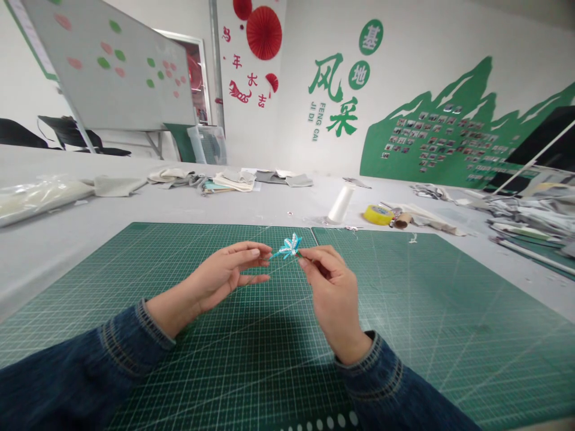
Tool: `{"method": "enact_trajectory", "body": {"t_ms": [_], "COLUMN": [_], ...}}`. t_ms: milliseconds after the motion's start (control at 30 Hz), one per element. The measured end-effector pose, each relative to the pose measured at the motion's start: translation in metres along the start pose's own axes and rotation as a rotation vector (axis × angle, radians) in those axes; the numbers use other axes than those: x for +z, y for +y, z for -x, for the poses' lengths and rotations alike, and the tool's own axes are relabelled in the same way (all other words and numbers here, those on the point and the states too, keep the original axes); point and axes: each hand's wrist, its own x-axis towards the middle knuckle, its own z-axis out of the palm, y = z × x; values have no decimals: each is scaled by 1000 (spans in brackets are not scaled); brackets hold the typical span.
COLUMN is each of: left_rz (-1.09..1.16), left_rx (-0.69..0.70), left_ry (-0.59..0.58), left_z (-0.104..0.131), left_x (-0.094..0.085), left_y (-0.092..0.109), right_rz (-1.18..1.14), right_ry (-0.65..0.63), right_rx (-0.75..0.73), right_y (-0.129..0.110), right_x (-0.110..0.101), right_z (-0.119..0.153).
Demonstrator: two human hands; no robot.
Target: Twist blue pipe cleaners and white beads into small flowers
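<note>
A small turquoise flower-shaped ornament [290, 246], with pale beaded-looking petals and a narrow blue tip to the left, is held above the cutting mat. My right hand [331, 284] pinches its thin stem end between thumb and fingertips, where a bit of green and red shows. Close by on the left, my left hand [231, 272] has its fingers stretched and apart. Its upper fingertips are at the ornament's blue tip; whether they touch it I cannot tell. The green gridded cutting mat [202, 359] lies beneath both hands.
Beyond the mat stand a white thread cone [341, 204], a yellow tape roll [378, 215] and a brown cardboard tube [402, 221]. Fabric pieces [233, 181] lie along the back. A plastic-wrapped bundle [42, 197] is at left, with piled cloth [534, 209] at right.
</note>
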Motion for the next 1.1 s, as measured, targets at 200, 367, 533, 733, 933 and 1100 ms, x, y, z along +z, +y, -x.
{"method": "enact_trajectory", "body": {"t_ms": [200,367,533,733,933,1100], "left_rz": [-412,-652,-723,-646,-907,-1261], "left_rx": [184,317,338,369,23,309], "left_ry": [117,122,145,-16,-889,-435], "left_z": [7,15,13,17,28,18], "left_x": [2,22,21,11,-7,-22], "left_y": [20,19,9,31,69,65], "right_rz": [101,120,116,82,-64,-163], "right_ry": [23,16,-5,37,60,29], "right_rx": [-106,-163,-174,-33,126,171], "right_y": [-1,1,0,6,21,24], "right_x": [-1,0,1,-2,-2,1], "right_z": [0,1,2,-1,-4,-2]}}
